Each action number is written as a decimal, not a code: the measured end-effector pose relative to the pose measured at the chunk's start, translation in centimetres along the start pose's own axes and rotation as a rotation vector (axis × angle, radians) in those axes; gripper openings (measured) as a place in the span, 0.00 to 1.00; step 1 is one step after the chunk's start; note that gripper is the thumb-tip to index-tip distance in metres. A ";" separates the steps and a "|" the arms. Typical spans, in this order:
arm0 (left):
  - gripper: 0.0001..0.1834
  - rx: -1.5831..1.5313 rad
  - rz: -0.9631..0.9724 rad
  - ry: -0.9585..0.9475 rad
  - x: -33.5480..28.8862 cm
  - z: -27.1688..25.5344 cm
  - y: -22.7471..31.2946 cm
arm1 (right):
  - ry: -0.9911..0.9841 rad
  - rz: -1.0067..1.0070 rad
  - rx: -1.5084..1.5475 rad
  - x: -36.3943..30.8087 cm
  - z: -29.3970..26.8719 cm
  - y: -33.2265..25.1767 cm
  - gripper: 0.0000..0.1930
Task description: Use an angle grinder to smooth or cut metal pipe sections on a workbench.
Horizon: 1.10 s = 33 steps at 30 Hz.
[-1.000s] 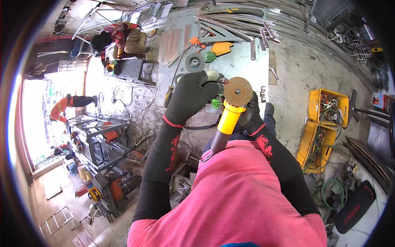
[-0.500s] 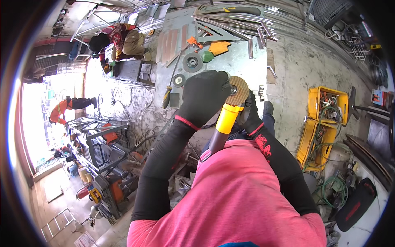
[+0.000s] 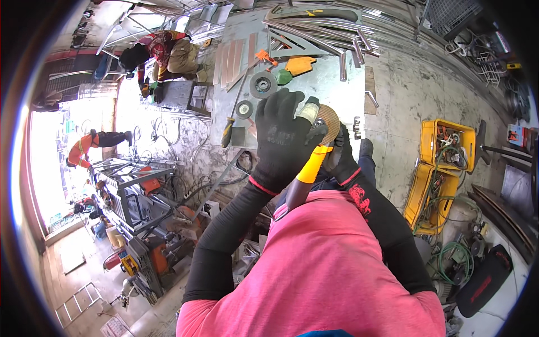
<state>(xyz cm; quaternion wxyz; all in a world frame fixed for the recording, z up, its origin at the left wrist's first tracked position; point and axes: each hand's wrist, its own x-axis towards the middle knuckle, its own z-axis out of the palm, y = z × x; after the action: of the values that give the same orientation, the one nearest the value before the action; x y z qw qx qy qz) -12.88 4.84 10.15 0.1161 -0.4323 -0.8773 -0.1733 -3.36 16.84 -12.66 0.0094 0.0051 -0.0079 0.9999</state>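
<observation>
My black-gloved left hand (image 3: pixel 279 143) lies over the edge of an angle grinder (image 3: pixel 307 169) with a yellow body and dark rear end. Its fingers are stretched out, and one digit reaches the hub of the brown disc (image 3: pixel 330 121). A pale worn patch shows on one finger. On the other side, my gloved right hand (image 3: pixel 340 154) is wrapped round the grinder's head, partly hidden behind the tool. The grinder is tilted in front of my pink shirt, with the disc end away from me. Beyond my left hand, a large grinding wheel (image 3: pixel 263 84) and a smaller wheel (image 3: pixel 243 109) lie on the metal worktable (image 3: pixel 325 92).
The table also bears steel tubes (image 3: pixel 314 29), an orange clamp (image 3: pixel 265 56) and a yellow-orange piece (image 3: pixel 300 65). Two yellow crates (image 3: pixel 426 196) with cables stand on the floor at right. One person (image 3: pixel 168 56) crouches at far left; another (image 3: pixel 87 147) bends near a metal frame (image 3: pixel 132 194).
My left hand has turned and its fingers have spread from a closed grip at the disc's hub. The right hand and grinder have hardly moved.
</observation>
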 end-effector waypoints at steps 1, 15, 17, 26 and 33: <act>0.26 0.009 -0.009 0.012 -0.2 0.0 0.0 | -0.002 0.009 -0.012 0.0 0.2 -0.1 0.28; 0.19 -0.048 0.007 -0.036 -0.7 0.7 -0.9 | 0.069 -0.009 0.022 -0.1 0.3 0.2 0.26; 0.19 -0.074 0.038 -0.054 -0.5 0.5 -1.0 | 0.112 -0.026 -0.003 -0.1 0.3 0.4 0.26; 0.21 -0.095 0.028 -0.081 0.7 -1.2 -1.4 | 0.099 -0.021 -0.072 0.0 1.3 0.5 0.28; 0.22 -0.067 0.104 -0.061 1.9 -2.4 -1.3 | 0.062 -0.025 -0.106 -0.1 1.1 0.5 0.29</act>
<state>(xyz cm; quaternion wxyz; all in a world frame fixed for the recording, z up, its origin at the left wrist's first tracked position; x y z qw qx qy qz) -14.98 4.51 12.76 0.0836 -0.4859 -0.8506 -0.1829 -3.27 16.33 -11.60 0.0223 -0.0261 -0.0603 0.9976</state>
